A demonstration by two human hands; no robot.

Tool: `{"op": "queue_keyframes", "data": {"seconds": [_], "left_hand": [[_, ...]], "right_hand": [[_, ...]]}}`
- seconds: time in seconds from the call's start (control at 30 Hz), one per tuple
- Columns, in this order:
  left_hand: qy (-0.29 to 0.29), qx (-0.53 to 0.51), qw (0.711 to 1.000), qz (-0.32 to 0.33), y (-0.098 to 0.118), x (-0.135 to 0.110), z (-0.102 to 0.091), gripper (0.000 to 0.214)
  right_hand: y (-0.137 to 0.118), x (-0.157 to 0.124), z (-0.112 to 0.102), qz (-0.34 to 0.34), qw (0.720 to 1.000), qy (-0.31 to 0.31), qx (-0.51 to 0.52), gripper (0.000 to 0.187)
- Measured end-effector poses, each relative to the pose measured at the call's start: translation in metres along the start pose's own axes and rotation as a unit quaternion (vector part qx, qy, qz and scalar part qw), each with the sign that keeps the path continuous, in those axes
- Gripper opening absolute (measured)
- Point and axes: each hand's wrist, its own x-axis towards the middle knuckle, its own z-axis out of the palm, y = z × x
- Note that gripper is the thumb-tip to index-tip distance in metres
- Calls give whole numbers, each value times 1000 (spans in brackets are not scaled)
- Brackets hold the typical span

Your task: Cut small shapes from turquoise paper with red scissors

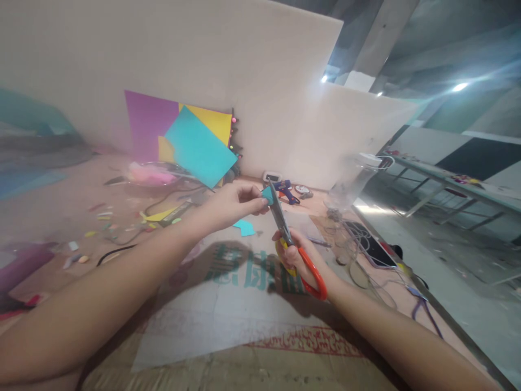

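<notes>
My left hand (pixel 234 205) pinches a small teal paper piece (pixel 267 195) between thumb and fingers, held up over the table. My right hand (pixel 299 259) grips scissors (pixel 293 244) with orange and yellow handles, and the grey blades point up and meet the teal piece. A teal paper scrap (pixel 245 227) lies on the table just below the left hand. Both forearms reach in from the bottom edge of the view.
Purple, yellow and teal paper sheets (pixel 195 144) lean on the white back wall. A blue glue gun (pixel 285 191) lies behind the hands. A clear plastic container (pixel 350 182), cables and a dark device (pixel 374 250) sit at right. Paper scraps litter the left; cardboard sheet (pixel 228 309) underneath.
</notes>
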Motion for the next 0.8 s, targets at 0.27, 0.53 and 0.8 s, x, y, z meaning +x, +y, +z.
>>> {"op": "queue_keyframes", "data": {"seconds": [0.27, 0.53, 0.8], "left_hand": [[5, 0, 1000, 2, 4, -1, 0, 26], [21, -10, 999, -22, 5, -2, -1, 25], [24, -7, 999, -26, 8, -3, -1, 24]], "right_hand": [[0, 1, 0, 11, 1000, 9, 2, 51], [-1, 0, -2, 26, 1000, 9, -5, 57], [-2, 0, -1, 29, 999, 10, -14, 60]]}}
